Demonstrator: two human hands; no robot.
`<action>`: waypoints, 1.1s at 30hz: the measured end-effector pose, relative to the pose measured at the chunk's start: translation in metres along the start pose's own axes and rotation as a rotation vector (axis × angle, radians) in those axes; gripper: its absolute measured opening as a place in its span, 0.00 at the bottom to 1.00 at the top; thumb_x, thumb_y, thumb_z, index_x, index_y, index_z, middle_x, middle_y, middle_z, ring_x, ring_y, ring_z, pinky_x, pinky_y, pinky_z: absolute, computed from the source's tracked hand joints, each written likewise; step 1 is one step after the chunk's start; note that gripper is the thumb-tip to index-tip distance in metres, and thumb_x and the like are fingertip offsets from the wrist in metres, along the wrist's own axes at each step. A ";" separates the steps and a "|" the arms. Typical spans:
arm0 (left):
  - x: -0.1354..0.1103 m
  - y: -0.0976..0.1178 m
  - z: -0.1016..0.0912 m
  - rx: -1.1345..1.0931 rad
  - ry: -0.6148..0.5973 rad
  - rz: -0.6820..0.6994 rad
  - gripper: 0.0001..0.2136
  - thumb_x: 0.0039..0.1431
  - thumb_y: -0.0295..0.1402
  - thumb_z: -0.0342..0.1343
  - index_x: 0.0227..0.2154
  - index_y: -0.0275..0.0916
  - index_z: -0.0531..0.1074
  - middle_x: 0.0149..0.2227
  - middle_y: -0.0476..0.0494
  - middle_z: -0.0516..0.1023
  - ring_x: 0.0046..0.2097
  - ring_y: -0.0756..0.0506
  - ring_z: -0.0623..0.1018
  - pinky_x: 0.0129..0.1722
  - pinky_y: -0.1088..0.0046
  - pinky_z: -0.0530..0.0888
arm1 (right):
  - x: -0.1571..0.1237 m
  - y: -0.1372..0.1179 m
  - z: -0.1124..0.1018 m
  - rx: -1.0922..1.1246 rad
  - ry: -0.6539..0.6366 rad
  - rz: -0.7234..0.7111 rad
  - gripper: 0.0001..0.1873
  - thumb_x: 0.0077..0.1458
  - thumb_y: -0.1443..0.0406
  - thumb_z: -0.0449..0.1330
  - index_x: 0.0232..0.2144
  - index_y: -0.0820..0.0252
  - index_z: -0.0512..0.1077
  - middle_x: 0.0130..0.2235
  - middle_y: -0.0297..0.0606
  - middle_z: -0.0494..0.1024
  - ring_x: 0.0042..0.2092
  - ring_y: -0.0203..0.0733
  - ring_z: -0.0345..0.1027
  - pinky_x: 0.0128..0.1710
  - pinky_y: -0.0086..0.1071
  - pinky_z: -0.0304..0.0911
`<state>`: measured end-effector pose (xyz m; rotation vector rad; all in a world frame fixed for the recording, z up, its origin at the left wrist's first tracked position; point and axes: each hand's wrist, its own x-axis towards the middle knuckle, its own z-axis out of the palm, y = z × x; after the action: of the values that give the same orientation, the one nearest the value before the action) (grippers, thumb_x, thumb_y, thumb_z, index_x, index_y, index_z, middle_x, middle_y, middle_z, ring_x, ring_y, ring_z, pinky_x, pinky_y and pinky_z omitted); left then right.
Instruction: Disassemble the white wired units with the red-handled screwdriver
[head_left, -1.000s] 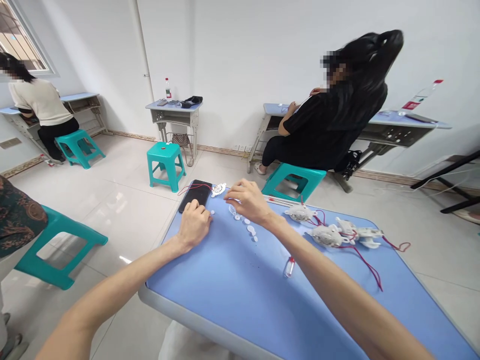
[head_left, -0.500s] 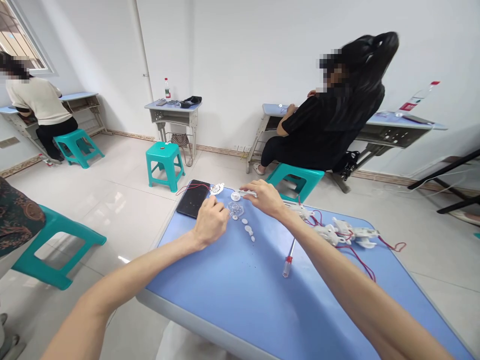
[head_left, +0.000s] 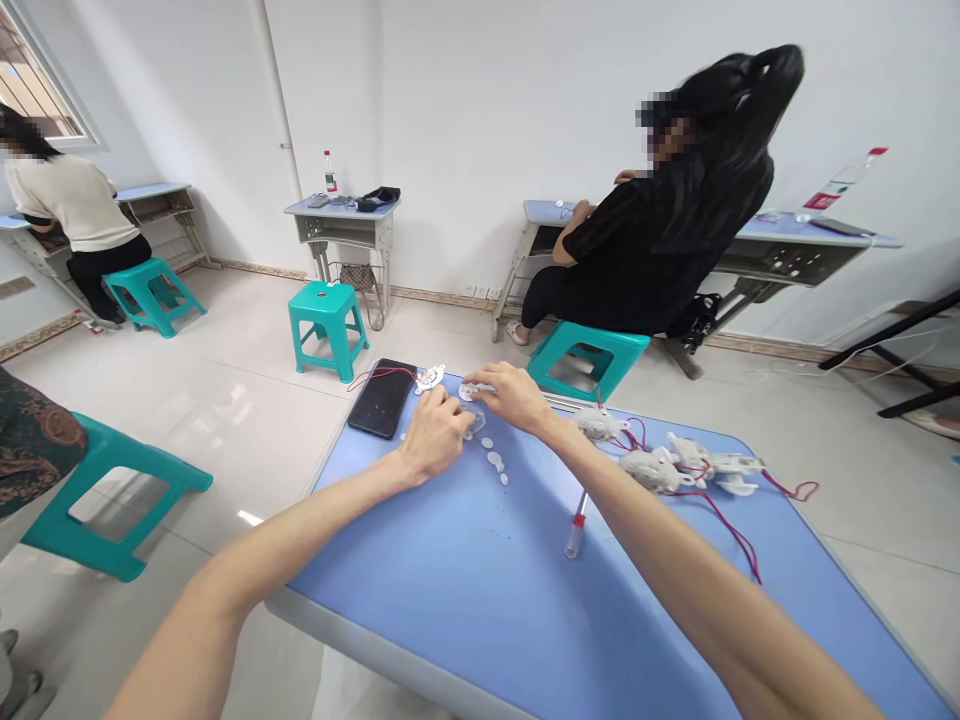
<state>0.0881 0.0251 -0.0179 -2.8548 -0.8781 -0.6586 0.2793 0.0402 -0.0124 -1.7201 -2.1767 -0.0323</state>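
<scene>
Fig.: blue table (head_left: pixel 525 600), lower frame | forearms extended to centre frame | left hand (head_left: pixel 435 440) curled, knuckles up; right hand (head_left: pixel 514 398) fingers bent (grip hidden, can't tell for either) | phone (head_left: pixel 382 397) left of hands | white discs (head_left: pixel 495 460) at fingertips, centre frame: prob. light, stiff, slippery, fragile; pinch by rim.

Small clear piece (head_left: pixel 475 422) between left hand (head_left: pixel 433 435) and right hand (head_left: pixel 511 398), perhaps a gear, mostly covered.

- Classroom-like workroom: white walls, pale tiled floor (head_left: pixel 247 370).
- Small blue-topped school desks (head_left: pixel 341 212) along the far wall, teal plastic stools (head_left: pixel 326 300) beside them.
- People (head_left: pixel 660 250) seated at separate desks.
- Small white plastic parts (head_left: pixel 495 460) and red-wired units (head_left: pixel 660 468) on the near tabletop (head_left: pixel 465 570).
</scene>
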 end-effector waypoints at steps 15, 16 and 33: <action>0.005 -0.010 0.004 0.056 -0.028 -0.003 0.10 0.62 0.26 0.52 0.37 0.38 0.79 0.37 0.40 0.77 0.44 0.40 0.68 0.43 0.62 0.66 | 0.012 -0.008 0.006 0.023 -0.003 0.014 0.15 0.57 0.68 0.57 0.46 0.54 0.76 0.43 0.40 0.81 0.45 0.46 0.70 0.42 0.34 0.59; 0.005 -0.011 0.004 0.059 -0.025 -0.009 0.10 0.62 0.26 0.52 0.37 0.38 0.79 0.37 0.40 0.77 0.45 0.40 0.68 0.44 0.62 0.66 | 0.013 -0.009 0.007 0.027 -0.002 0.014 0.15 0.57 0.68 0.57 0.46 0.54 0.76 0.43 0.40 0.81 0.45 0.46 0.70 0.42 0.34 0.60; 0.004 -0.020 0.002 0.072 0.005 -0.067 0.10 0.61 0.25 0.52 0.36 0.39 0.79 0.37 0.40 0.77 0.44 0.40 0.67 0.42 0.61 0.64 | 0.027 -0.009 0.019 0.122 0.017 0.026 0.16 0.55 0.69 0.58 0.46 0.54 0.75 0.43 0.38 0.81 0.42 0.42 0.72 0.43 0.32 0.62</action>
<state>0.0809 0.0438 -0.0187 -2.7703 -0.9801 -0.6272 0.2607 0.0675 -0.0208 -1.6740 -2.0980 0.0897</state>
